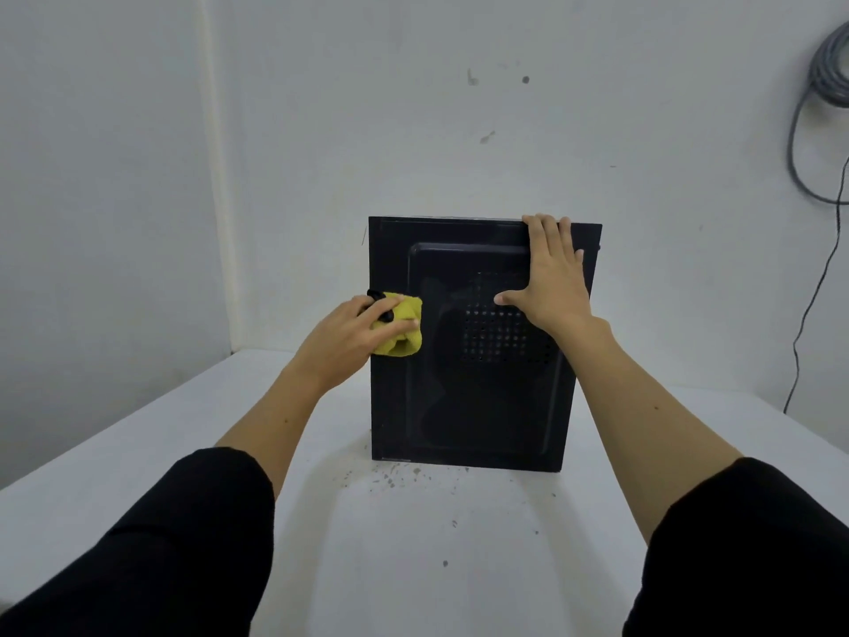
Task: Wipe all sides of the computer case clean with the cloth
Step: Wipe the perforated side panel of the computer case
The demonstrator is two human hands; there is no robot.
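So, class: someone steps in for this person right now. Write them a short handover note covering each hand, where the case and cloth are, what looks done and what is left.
Left hand: grips the bunched yellow cloth, pressing it on the left edge of the near panel.
Right hand: flat and open on the panel, fingertips over the top edge, steadying it.
Computer case: stands upright on the white table, side panel facing you.
Done: cannot tell; wiping of this panel is under way.
Left: finish this panel, then the other sides. Specks lie on the table in front.

Left hand (349, 335) curled in a grip, right hand (551, 278) flat, both arms outstretched.
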